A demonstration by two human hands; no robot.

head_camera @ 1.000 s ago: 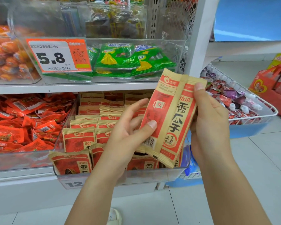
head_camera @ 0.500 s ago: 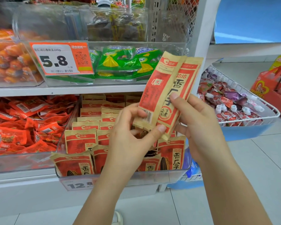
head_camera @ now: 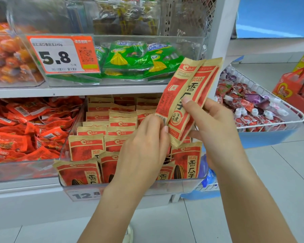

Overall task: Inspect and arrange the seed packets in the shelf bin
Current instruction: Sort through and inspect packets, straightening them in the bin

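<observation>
Item: seed packet [head_camera: 186, 100], red and kraft, held above the shelf bin's [head_camera: 130, 187] right front corner | Axis: long axis near upright, top leaning right | Your left hand [head_camera: 144, 148]: pinches its lower left edge | Your right hand [head_camera: 212, 130]: fingers curled round its right side, thumb on the face | Bin: packets standing in rows.

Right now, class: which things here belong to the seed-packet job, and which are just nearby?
Job: held seed packets, left hand, right hand, shelf bin, packets in the bin.
Nearby: green packets, 5.8 price tag, wire basket.
</observation>
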